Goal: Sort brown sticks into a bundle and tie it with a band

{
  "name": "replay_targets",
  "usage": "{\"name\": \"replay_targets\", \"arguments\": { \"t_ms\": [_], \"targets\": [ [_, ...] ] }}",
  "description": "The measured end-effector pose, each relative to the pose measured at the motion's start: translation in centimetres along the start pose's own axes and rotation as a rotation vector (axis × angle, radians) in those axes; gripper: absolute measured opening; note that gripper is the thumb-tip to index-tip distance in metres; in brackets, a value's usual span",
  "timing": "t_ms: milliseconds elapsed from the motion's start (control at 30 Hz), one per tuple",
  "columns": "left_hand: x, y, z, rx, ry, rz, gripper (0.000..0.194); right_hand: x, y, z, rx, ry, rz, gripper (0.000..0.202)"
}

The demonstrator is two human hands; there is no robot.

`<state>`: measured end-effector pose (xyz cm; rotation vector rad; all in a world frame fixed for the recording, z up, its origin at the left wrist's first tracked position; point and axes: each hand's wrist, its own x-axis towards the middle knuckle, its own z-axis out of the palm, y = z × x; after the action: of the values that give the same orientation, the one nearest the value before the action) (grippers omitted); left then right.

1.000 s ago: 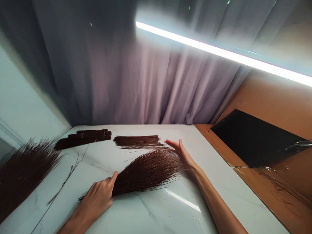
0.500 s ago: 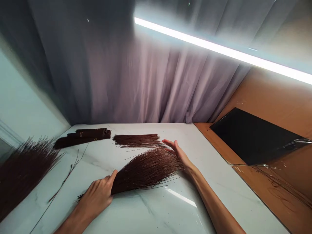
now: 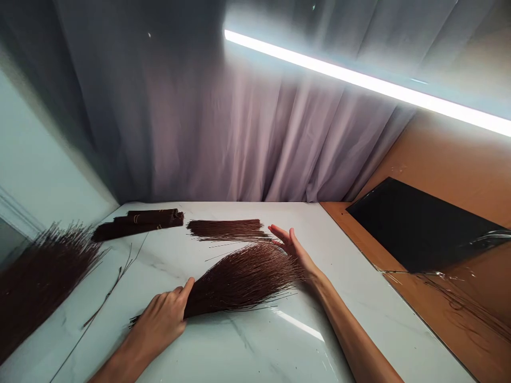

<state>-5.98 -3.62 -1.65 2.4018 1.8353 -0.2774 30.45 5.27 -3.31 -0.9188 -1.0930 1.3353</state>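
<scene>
On my feed: dk brown bundle [image 3: 243, 279] of thin strands, mid-tbl, over the white marbled tbl [image 3: 223, 354]; narrow at L end, fanned wide at R, tips paler & uneven, few strays along the lower edge. I see L hand [image 3: 162, 316] clenched round the narrow part; R hand [image 3: 298, 255] open, fingers apart, by the fanned tips, contact unclear. Behind: flat pile of strands [image 3: 227, 229], banded bundles [image 3: 154, 218] farther L.

In this view, there is not any text, label, brand, number or sign which can be read.
</scene>
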Motion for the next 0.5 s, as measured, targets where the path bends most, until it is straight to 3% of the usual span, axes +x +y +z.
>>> {"name": "replay_targets", "arguments": {
  "t_ms": [300,400,500],
  "targets": [
    [-0.3,0.6,-1.2,-0.03,-0.024,-0.023,0.067,-0.7,0.3,0.3,-0.115,0.005,0.031,0.065],
    [-0.3,0.7,-1.4,-0.076,-0.02,-0.029,0.063,-0.3,-1.4,0.6,-0.19,0.054,-0.091,0.071],
    [-0.4,0.8,-1.6,-0.239,0.008,-0.051,0.056,-0.8,-4.6,-0.6,-0.308,0.23,-0.226,0.071]
  ]
}}
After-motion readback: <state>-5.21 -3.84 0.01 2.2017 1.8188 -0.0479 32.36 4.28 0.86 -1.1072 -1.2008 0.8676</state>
